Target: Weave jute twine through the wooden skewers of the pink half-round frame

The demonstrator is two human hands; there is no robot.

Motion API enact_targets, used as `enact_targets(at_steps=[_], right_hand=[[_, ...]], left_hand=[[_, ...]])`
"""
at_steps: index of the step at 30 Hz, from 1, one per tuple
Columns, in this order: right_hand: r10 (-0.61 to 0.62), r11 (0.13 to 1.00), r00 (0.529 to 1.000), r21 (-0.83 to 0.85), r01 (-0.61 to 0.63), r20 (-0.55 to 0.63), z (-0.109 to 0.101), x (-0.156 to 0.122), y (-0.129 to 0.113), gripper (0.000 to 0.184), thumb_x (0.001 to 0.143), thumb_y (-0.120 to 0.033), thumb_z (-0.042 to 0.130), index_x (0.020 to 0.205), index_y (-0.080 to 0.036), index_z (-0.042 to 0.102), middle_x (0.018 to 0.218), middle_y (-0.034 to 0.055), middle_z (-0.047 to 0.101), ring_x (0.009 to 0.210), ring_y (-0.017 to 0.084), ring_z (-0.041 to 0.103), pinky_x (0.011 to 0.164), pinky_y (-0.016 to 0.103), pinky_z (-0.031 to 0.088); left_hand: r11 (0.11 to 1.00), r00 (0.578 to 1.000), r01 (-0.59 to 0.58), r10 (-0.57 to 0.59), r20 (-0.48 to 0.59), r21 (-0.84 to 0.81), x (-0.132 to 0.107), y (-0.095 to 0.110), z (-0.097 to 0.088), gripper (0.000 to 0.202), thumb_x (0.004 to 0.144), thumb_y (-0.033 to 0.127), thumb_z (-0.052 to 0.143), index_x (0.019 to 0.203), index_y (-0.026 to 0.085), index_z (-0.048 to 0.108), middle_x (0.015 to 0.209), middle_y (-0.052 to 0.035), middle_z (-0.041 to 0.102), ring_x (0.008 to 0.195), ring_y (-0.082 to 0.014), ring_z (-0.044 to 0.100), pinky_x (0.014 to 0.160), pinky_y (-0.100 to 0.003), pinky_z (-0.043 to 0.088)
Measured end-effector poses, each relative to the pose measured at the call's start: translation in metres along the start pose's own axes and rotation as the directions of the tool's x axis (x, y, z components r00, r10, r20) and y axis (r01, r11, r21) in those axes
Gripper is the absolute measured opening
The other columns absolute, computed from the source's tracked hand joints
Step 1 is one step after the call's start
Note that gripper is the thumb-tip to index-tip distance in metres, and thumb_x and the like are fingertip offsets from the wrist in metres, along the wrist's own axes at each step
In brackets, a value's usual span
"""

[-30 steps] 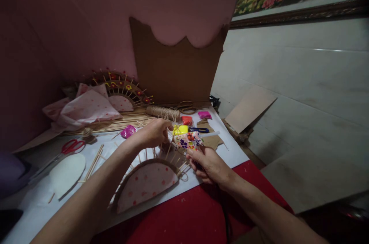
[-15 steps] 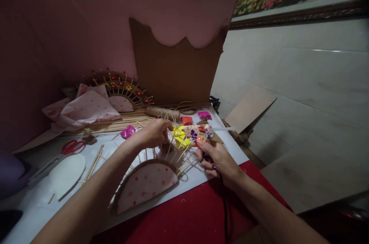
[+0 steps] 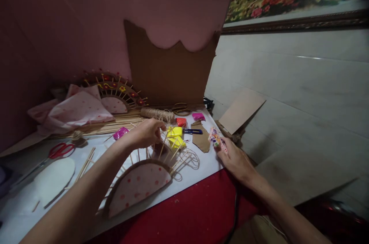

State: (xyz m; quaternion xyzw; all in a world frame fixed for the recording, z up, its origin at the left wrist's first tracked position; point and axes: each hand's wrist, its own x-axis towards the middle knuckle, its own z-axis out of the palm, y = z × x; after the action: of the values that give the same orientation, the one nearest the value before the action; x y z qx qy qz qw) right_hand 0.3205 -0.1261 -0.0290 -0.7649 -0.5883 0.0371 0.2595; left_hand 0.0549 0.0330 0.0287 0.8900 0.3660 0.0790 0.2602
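My right hand is wrapped round a flower-patterned glue gun at the table's right edge. A black cord hangs below it. My left hand is closed in a pinch above thin wooden sticks; what its fingers hold is too hidden to tell. These sticks fan out from a half-round piece, covered in pink cloth with red dots and edged in brown. Loose twine curls at its right end. Yellow packets lie just right of my left fingers.
A blue cutter and a cardboard scrap lie between my hands. Red scissors and a white cut-out are on the left. Behind stand a twine roll, a decorated fan and tall cardboard.
My right hand has moved the glue gun right, away from the sticks, uncovering the cutter and cardboard scrap. My left hand stays at the sticks. The view has shifted slightly right.
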Motion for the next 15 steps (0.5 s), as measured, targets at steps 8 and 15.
enact_targets(at_steps=[8,15], right_hand=[[-0.115,0.954,0.975,-0.253,0.162,0.191,0.003,-0.004,0.005,0.038,0.085,-0.033,0.047,0.118,-0.014,0.052,0.099,0.0140,0.059,0.092,0.028,0.058,0.079,0.039,0.044],[-0.392,0.911,0.920,0.137,0.390,-0.010,-0.005,-0.001,-0.063,0.014,0.087,-0.021,0.046,0.088,-0.020,0.059,0.091,0.0077,0.059,0.087,0.021,0.055,0.078,0.035,0.043]], left_hand=[[0.999,1.000,-0.013,0.014,-0.022,0.032,0.000,-0.004,-0.002,0.037,0.063,0.019,0.057,0.098,0.012,0.061,0.070,-0.0040,0.069,0.063,-0.0149,0.060,0.056,-0.024,0.038],[0.999,0.999,-0.017,0.018,-0.041,0.031,-0.004,0.002,-0.006,0.036,0.065,0.024,0.058,0.098,0.012,0.061,0.069,-0.0039,0.069,0.061,-0.0140,0.058,0.055,-0.024,0.037]])
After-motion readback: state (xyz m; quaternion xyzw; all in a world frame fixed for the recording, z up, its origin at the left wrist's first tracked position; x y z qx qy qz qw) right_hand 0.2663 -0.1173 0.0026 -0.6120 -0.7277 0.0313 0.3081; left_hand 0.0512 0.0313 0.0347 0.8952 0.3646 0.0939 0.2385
